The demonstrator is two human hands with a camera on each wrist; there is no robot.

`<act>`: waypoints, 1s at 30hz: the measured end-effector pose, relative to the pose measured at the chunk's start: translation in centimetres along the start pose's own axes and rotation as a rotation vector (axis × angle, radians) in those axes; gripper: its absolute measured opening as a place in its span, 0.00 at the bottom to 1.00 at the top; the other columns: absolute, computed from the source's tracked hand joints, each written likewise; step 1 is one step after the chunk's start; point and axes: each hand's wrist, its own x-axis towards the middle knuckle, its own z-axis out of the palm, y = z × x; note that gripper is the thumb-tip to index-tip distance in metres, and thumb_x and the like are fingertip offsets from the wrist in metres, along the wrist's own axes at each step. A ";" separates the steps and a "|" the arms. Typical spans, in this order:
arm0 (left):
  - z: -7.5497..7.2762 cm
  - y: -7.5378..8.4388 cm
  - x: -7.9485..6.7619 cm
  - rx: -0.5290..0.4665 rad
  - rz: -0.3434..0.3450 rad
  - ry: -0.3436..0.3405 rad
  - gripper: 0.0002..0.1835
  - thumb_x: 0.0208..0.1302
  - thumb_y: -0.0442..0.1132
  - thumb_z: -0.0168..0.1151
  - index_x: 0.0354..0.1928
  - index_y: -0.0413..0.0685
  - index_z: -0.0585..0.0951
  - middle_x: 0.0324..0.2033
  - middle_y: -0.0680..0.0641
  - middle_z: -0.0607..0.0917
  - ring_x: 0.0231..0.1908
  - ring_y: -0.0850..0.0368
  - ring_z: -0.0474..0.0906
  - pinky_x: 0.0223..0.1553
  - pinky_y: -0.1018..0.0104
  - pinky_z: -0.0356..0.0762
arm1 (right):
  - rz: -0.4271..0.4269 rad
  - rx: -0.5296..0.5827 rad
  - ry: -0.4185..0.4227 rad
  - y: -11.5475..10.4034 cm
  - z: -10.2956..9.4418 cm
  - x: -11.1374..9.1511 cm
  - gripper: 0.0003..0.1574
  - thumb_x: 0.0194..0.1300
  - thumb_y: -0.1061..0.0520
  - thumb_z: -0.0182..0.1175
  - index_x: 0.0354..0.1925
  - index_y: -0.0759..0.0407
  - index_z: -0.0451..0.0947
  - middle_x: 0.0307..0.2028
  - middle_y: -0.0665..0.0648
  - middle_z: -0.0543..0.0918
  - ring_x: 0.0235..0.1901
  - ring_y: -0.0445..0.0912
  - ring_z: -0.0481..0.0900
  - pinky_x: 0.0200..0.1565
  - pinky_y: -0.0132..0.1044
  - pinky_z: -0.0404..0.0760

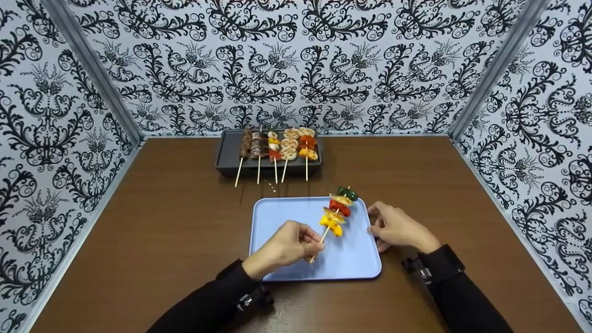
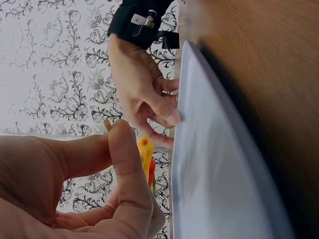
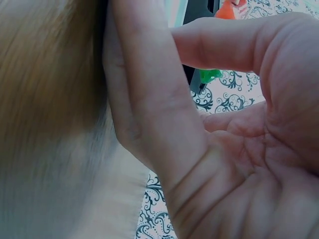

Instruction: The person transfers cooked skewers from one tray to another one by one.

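L hand (image 1: 290,246): grip pinches the bare lower stick of a pale wooden skewer w/ yellow, red & dark green pieces (image 1: 340,208); prob. keeps fingers off the food.
Held skewer: in the air over R half of a flat, pale blue, round-cornered tray (image 1: 273,217), not touching it; food end points away from the person, tip approx. at the tray's far edge.
R hand (image 1: 398,227): grip grasps the tray's R rim, thumb at the top edge, presumably to steady it.
Tray: on the brown wood-grain table (image 1: 185,222), nr. the person, likely for easy reach.
Dark grey rectangular grill (image 1: 230,147): at the table's far edge, by the wall; five loaded skewers (image 1: 274,145) side by side, sticks overhanging the nr. side, seemingly as handles.
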 end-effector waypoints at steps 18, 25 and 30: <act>2.6 -0.6 0.0 0.034 -0.001 0.027 0.07 0.64 0.31 0.74 0.37 0.35 0.84 0.26 0.45 0.86 0.22 0.59 0.82 0.28 0.64 0.90 | 0.004 0.002 -0.002 0.4 0.0 0.1 0.31 0.72 0.63 0.65 0.67 0.69 0.66 0.31 0.62 0.82 0.22 0.53 0.86 0.25 0.45 0.91; 3.9 -0.5 0.0 -0.001 -0.054 0.048 0.08 0.62 0.31 0.76 0.35 0.36 0.83 0.26 0.45 0.86 0.20 0.59 0.82 0.26 0.65 0.89 | -0.004 0.002 -0.002 0.5 -0.1 0.2 0.30 0.72 0.64 0.64 0.67 0.69 0.66 0.30 0.62 0.83 0.21 0.53 0.87 0.24 0.46 0.91; 4.7 -0.5 0.3 0.006 -0.061 0.053 0.08 0.61 0.31 0.77 0.33 0.38 0.84 0.24 0.45 0.86 0.21 0.59 0.83 0.26 0.66 0.89 | 0.005 0.019 0.000 0.7 0.0 0.2 0.29 0.72 0.64 0.64 0.66 0.68 0.66 0.30 0.63 0.83 0.21 0.53 0.87 0.24 0.47 0.91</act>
